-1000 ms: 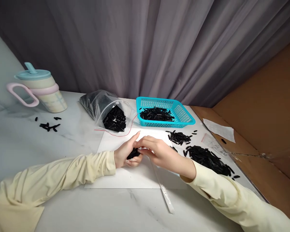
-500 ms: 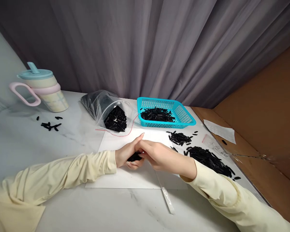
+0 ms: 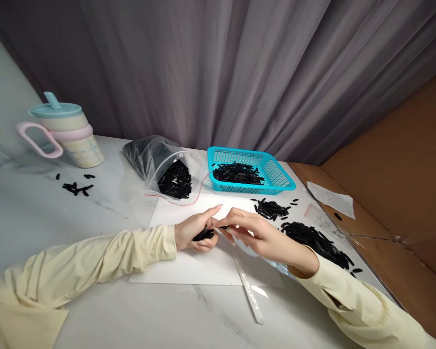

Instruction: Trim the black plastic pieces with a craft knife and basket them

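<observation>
My left hand (image 3: 198, 231) is cupped over the white sheet (image 3: 167, 269), its fingers curled round a bunch of black pieces (image 3: 203, 235). Just to its right, my right hand (image 3: 249, 231) pinches one small dark piece (image 3: 223, 227) between thumb and fingers. The fingertips of both hands are very near each other. A narrow clear plastic strip (image 3: 252, 303) lies below my right hand, partly over the sheet's lower edge.
Behind the sheet are an open plastic bag (image 3: 148, 157) and a blue basket (image 3: 252, 186), both with black pieces. Piles (image 3: 319, 242) lie at the right, loose pieces (image 3: 78, 188) at the left near a cup (image 3: 82, 145). A cardboard panel (image 3: 403, 179) stands right.
My right hand has drawn back to the right from my left palm, with a small dark piece now visible at its fingertips. More of the black bunch shows in my left hand.
</observation>
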{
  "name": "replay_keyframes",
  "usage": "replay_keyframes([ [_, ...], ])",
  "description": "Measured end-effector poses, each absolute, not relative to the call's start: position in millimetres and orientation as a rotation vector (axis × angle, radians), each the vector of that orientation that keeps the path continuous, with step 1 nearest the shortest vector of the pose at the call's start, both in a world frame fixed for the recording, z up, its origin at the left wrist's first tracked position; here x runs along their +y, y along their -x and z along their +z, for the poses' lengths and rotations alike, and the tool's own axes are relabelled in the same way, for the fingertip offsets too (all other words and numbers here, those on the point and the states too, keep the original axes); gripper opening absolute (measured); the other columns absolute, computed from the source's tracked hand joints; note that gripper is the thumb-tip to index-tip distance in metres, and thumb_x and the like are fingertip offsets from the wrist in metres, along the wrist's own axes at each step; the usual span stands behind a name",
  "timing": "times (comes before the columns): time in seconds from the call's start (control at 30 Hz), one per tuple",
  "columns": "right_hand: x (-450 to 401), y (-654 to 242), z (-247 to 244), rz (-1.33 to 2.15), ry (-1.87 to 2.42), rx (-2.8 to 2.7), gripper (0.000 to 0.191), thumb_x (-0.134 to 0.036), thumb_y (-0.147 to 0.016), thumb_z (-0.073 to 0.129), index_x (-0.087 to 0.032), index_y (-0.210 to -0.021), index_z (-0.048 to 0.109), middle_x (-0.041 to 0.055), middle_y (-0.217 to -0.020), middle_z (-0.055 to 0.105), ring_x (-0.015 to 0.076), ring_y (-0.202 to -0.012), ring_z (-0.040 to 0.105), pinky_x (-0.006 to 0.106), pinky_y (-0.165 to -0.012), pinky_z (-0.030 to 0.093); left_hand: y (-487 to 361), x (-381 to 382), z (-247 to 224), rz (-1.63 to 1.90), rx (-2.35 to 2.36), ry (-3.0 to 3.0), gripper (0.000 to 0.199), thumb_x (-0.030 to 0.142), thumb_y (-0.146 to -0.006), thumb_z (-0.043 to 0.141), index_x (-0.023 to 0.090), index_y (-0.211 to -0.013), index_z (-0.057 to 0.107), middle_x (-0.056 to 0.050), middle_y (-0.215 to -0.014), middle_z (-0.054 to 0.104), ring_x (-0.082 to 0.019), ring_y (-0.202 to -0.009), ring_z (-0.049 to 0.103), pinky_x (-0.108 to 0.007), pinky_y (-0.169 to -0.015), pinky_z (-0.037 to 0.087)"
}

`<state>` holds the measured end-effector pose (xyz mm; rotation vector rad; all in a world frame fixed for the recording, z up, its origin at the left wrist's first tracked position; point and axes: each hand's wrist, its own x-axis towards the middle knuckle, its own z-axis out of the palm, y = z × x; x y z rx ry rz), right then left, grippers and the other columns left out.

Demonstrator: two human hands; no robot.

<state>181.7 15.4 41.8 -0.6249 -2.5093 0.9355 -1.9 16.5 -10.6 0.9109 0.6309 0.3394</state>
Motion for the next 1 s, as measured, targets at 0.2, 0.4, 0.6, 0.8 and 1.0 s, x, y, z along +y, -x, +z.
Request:
replay_keyframes([
  [0.2, -3.9, -202.0, 27.0, 1.339, 0.856, -2.176, 0.023, -0.028, -0.091, 0.044, -0.019, -0.110, 0.055, 0.0019, -0.083, 0.051, 0.0075, -0.057, 0.049, 0.021, -0.051, 0.046, 1.0, 12.2, -7.1, 0.440, 0.689, -0.952, 0.028, 0.042, -0.076, 0.059, 0.016, -0.076, 0.051, 0.011, -0.035, 0.031, -0.002, -0.029, 0.013, -0.015, -0.031, 0.011],
  [0.4, -20.5, -210.8, 3.9, 1.399, 0.937, -1.954, 0.023, -0.031, -0.091, 0.043, -0.018, -0.109, 0.050, 0.0008, -0.077, 0.053, 0.0077, -0.054, 0.053, 0.021, -0.049, 0.049, -4.1, 6.0, -7.7, 0.470, 0.735, -1.043, 0.032, 0.048, -0.080, 0.054, 0.016, -0.077, 0.050, 0.011, -0.034, 0.033, -0.002, -0.027, 0.017, -0.015, -0.030, 0.014],
  [0.6, -26.3, -210.0, -5.9, 0.987, 0.966, -2.080, 0.008, -0.020, -0.091, 0.042, -0.019, -0.097, 0.046, 0.0023, -0.077, 0.060, 0.0105, -0.058, 0.059, 0.023, -0.055, 0.050, -8.3, -1.7, -5.8, 0.471, 0.832, -1.178, 0.030, 0.042, -0.075, 0.059, 0.015, -0.086, 0.052, 0.012, -0.033, 0.036, -0.003, -0.027, 0.022, -0.016, -0.031, 0.015],
  [0.8, -27.4, -213.7, -14.5, 0.594, 0.943, -2.197, 0.011, -0.014, -0.090, 0.043, -0.021, -0.098, 0.047, 0.0041, -0.085, 0.063, 0.0144, -0.074, 0.063, 0.025, -0.063, 0.051, -9.0, -4.7, 0.2, 0.424, 0.925, -1.204, 0.029, 0.038, -0.077, 0.056, 0.011, -0.087, 0.058, 0.010, -0.032, 0.039, -0.003, -0.026, 0.022, -0.017, -0.031, 0.014],
  [1.0, -26.3, -214.0, -18.5, 0.507, 0.879, -2.264, 0.011, -0.014, -0.091, 0.041, -0.020, -0.099, 0.045, 0.0039, -0.083, 0.063, 0.0133, -0.069, 0.061, 0.023, -0.058, 0.049, -6.6, -3.7, -1.2, 0.441, 0.951, -1.121, 0.035, 0.037, -0.075, 0.060, 0.009, -0.095, 0.065, 0.008, -0.035, 0.040, -0.003, -0.028, 0.024, -0.019, -0.034, 0.011],
])
